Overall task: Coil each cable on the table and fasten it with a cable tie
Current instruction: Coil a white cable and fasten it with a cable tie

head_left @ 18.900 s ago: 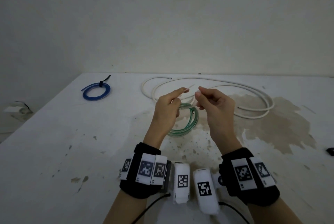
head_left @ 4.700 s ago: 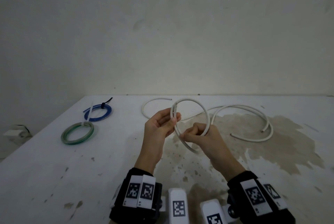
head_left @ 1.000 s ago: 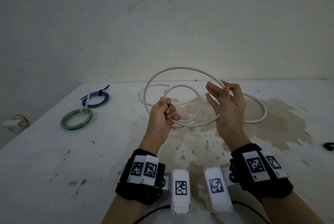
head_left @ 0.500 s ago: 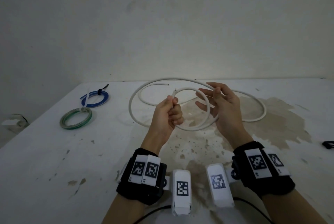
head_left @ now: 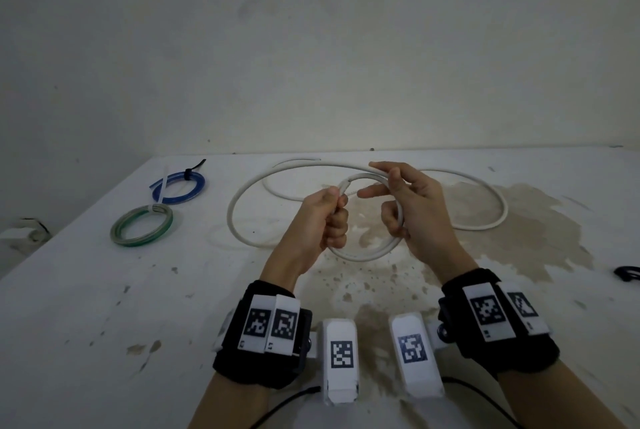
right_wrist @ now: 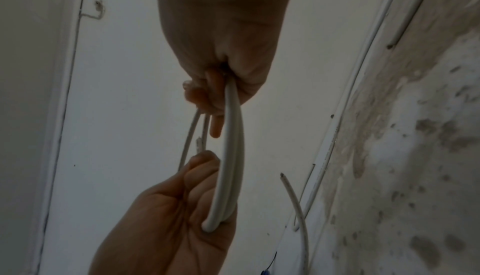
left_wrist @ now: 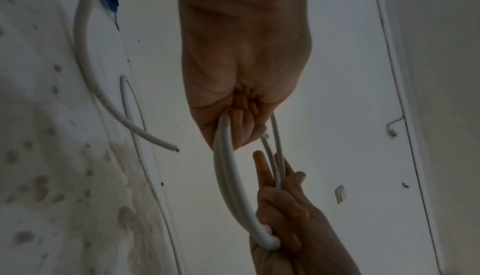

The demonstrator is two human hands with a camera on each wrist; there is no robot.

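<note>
A long white cable (head_left: 363, 255) is partly wound into a small coil that I hold above the table between both hands. My left hand (head_left: 334, 207) grips the coil's left side in a fist, with the cable's end sticking up past the thumb. My right hand (head_left: 394, 200) curls its thumb and fingers round the coil's right side. The rest of the cable lies in wide loops (head_left: 235, 217) on the table behind. In the left wrist view the coil (left_wrist: 228, 176) runs from my fist to the right hand (left_wrist: 283, 207). The right wrist view shows the same coil (right_wrist: 231, 146).
A blue coil (head_left: 180, 183) with a black tie and a green coil (head_left: 142, 229) with a pale tie lie at the table's far left. A small black object (head_left: 627, 278) sits at the right edge. The white table (head_left: 104, 324) is stained; a wall stands behind.
The big raised loop has been drawn down onto the small coil. My right hand, spread open a second ago, now holds the coil. Both hands sit closer together.
</note>
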